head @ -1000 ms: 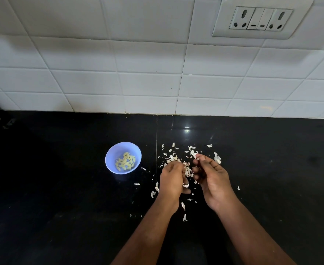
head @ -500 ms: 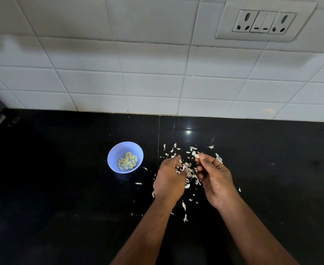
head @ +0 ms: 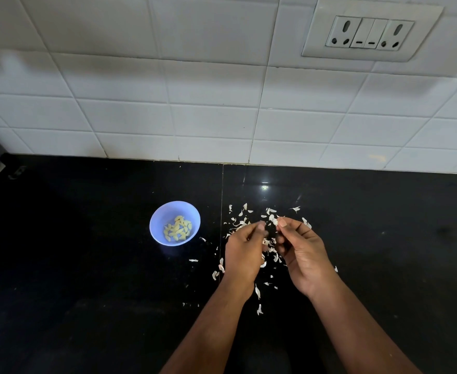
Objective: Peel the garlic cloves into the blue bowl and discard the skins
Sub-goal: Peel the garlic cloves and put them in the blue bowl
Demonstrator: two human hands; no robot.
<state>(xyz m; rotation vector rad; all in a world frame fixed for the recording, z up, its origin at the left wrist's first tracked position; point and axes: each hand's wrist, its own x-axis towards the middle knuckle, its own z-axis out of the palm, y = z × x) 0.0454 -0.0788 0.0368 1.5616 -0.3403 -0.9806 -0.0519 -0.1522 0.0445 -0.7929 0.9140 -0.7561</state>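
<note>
peeled garlic cloves (head: 178,228) sitting in blue bowl (head: 159,222) on black worktop (head: 87,279), left of both hands.
right hand (head: 304,256) pinching a bit of skin (head: 274,220) w/ curled fingers; left hand (head: 244,252) curling too, can't tell what it's holding; loose skins (head: 258,291) lying scattered around the hands.

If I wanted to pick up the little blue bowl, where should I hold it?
Hold the blue bowl by its rim, coming down from above on the left side. It stands upright with its mouth open, the peeled cloves lie low inside, and that side of the black counter looks free, while skins and both hands are to its right.
</note>
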